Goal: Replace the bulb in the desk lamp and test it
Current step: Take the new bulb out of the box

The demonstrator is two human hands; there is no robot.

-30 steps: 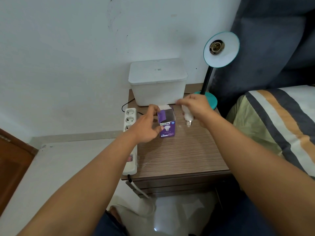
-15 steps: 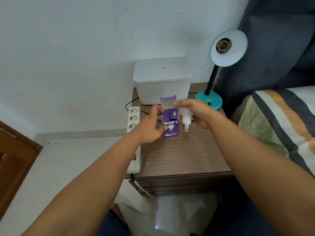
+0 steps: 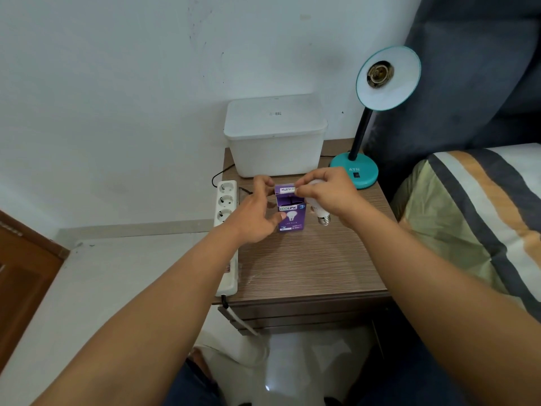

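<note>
A purple bulb box (image 3: pixel 292 215) stands upright on the wooden bedside table (image 3: pixel 307 265). My left hand (image 3: pixel 254 213) grips its left side. My right hand (image 3: pixel 328 194) holds a white bulb (image 3: pixel 320 212) in its palm, screw base pointing down, while its fingertips pinch the box's top flap. The teal desk lamp (image 3: pixel 355 171) stands at the table's back right. Its shade (image 3: pixel 388 77) faces me and shows an empty socket.
A white lidded bin (image 3: pixel 275 136) sits at the back of the table. A white power strip (image 3: pixel 225 230) lies along the table's left edge. A striped bed (image 3: pixel 483 215) is on the right, and white floor lies to the left.
The box's top flap stood open upward and is now folded down over the box by my right fingers. The bulb stays in my right hand.
</note>
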